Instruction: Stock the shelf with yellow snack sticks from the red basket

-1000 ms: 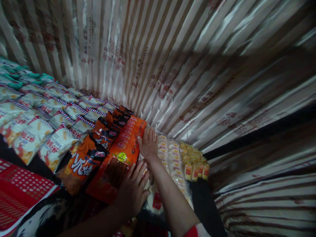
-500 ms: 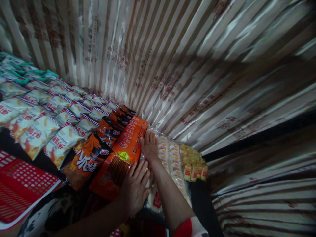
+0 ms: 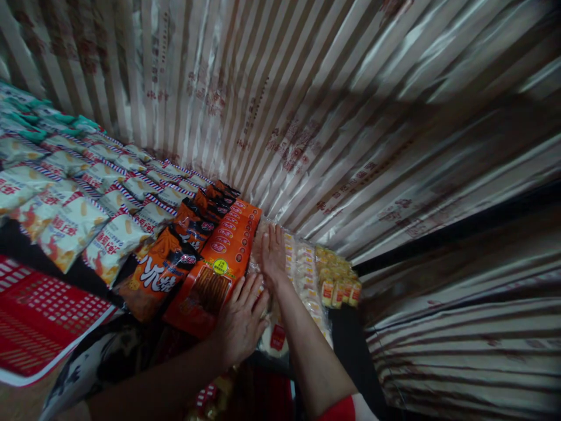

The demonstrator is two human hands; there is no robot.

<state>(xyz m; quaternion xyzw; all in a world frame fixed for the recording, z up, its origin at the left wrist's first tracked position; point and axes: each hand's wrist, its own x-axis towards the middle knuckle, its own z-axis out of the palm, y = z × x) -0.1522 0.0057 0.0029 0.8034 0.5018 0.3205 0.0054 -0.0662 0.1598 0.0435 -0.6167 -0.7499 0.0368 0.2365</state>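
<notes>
My left hand (image 3: 240, 320) lies flat with fingers spread against the near right edge of a row of orange snack packets (image 3: 221, 263). My right hand (image 3: 272, 251) reaches farther back, fingers stretched out, pressing along the gap between the orange packets and a row of clear-wrapped pale biscuit packs (image 3: 302, 275). Neither hand grips anything. A red sleeve cuff shows on my right arm at the bottom.
Dark orange chip bags (image 3: 160, 272) lie left of the orange row, then white striped snack bags (image 3: 87, 199). Small yellow packs (image 3: 337, 280) sit at the right end. A striped shiny curtain (image 3: 333, 117) hangs behind. A red perforated basket (image 3: 39, 316) stands lower left.
My right hand slid a little farther back along the orange packets' edge. My left hand stayed at the near edge. The view shifted slightly.
</notes>
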